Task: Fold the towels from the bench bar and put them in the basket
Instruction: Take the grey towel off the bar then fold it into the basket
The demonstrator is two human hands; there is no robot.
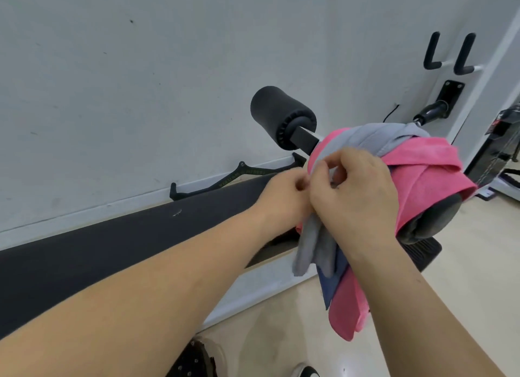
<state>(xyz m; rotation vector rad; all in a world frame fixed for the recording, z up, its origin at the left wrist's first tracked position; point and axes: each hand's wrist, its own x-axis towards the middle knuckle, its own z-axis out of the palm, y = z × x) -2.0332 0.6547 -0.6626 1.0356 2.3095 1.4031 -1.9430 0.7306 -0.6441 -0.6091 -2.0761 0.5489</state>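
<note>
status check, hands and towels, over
Left hand and right hand pinching grey towel. Pink towel on bench bar. No basket visible.

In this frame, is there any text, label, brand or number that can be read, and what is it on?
None can be read.
Black bracket at the foot of the wall: greenish lettering along its arm, too blurred to read.
Dark panel at the right edge: red and white markings, too small and cut off to read.
</note>
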